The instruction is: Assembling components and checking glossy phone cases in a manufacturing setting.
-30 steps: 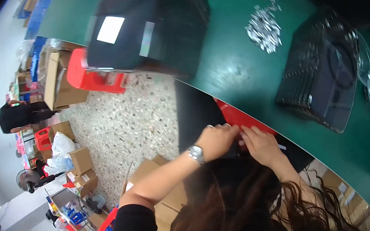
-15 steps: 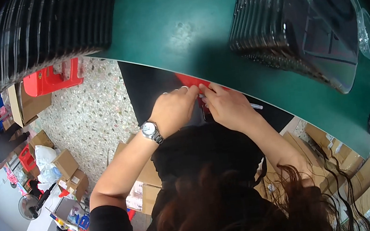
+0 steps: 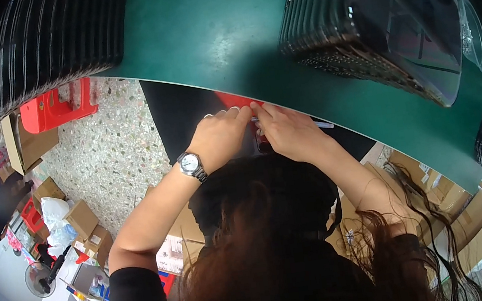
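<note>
My left hand (image 3: 223, 133), with a watch (image 3: 189, 163) on its wrist and rings on its fingers, is closed just in front of the table's near edge. Right beside it, my right hand (image 3: 288, 130) is closed as well, and the fingertips of both meet. What they pinch is small and hidden by the fingers. Behind the fingertips a flat red piece (image 3: 227, 99) shows against a black surface (image 3: 177, 107). A small dark, shiny object (image 3: 263, 144) shows between the hands, its kind unclear. A thin white stick-like thing (image 3: 324, 125) pokes out beyond my right hand.
Tall stacks of glossy black trays (image 3: 56, 38) and black panels (image 3: 371, 30) stand on the green table (image 3: 194, 28). A clear round dish (image 3: 472, 35) is at the right. A red stool (image 3: 56, 108), cartons (image 3: 81, 219) and a fan (image 3: 39, 279) stand left; another person (image 3: 2, 209) is farther off.
The whole view has shifted slightly, so the table and stacks appear further left and up. Both hands stay together at the table edge, with the fingertips slightly moved.
</note>
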The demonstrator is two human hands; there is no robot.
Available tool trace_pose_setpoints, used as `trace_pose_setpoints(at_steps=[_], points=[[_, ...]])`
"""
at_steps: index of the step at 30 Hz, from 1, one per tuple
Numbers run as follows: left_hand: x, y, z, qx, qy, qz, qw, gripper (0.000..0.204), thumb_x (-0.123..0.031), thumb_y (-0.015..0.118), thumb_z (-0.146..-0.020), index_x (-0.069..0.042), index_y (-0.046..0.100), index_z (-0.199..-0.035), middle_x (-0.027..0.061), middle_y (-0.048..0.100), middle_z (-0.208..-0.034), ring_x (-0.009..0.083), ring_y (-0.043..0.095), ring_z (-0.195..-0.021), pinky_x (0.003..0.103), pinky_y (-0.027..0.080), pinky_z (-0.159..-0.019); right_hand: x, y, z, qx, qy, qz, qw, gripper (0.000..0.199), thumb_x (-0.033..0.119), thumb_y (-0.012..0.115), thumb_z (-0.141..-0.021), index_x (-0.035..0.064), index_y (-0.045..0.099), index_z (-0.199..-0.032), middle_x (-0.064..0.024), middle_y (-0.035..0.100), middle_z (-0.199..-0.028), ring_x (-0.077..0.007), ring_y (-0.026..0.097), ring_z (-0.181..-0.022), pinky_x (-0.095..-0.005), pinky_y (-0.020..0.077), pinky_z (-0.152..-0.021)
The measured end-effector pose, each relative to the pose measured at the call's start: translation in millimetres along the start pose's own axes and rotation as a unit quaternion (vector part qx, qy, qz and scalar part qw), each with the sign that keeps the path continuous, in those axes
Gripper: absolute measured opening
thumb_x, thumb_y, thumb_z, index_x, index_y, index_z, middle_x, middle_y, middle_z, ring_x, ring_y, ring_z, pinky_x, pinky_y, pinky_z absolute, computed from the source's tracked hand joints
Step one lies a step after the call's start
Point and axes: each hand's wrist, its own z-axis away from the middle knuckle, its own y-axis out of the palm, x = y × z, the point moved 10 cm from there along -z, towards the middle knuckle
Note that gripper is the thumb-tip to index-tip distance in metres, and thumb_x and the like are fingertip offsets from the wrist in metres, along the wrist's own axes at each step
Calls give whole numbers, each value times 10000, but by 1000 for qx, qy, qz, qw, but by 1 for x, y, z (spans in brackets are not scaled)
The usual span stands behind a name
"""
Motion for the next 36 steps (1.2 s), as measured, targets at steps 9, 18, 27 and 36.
trace_pose_setpoints(at_steps=[9, 18, 27, 36], points=[[-6, -5, 0, 15, 39, 19, 999, 159, -104, 585, -901, -65, 577, -1054, 75, 665, -869, 262, 707, -822, 397, 561, -693, 8, -1, 10, -41, -72, 45, 996, 458, 133, 528, -984, -69, 544, -1395, -211, 661, -1190, -367, 642, -1146, -458, 500, -1008], [-13, 10, 6, 60, 19, -39, 997, 100, -121, 601, -908, -91, 574, -999, 52, 668, -845, 238, 716, -812, 381, 564, -689, -3, 21, 4, -28, 8, 35, 999, 221, 112, 524, -962, -30, 640, -1087, -172, 686, -1071, -355, 691, -1001, -491, 541, -828], [7, 13, 20, 72, -57, 100, 991, 104, -105, 576, -980, -28, 570, -1050, 164, 683, -870, 358, 690, -826, 440, 555, -733, -14, 38, 5, 5, 25, -61, 998, 244, 227, 596, -975, 31, 658, -1106, -156, 667, -1035, -385, 682, -933, -475, 537, -782], [14, -13, 16, 39, -90, 277, 956, 96, -94, 595, -988, -16, 596, -1043, 209, 697, -967, 419, 678, -914, 465, 536, -778, -8, 10, 6, -88, -38, -125, 987, 174, 229, 644, -949, 78, 686, -1024, -99, 655, -947, -349, 653, -886, -444, 501, -747]])
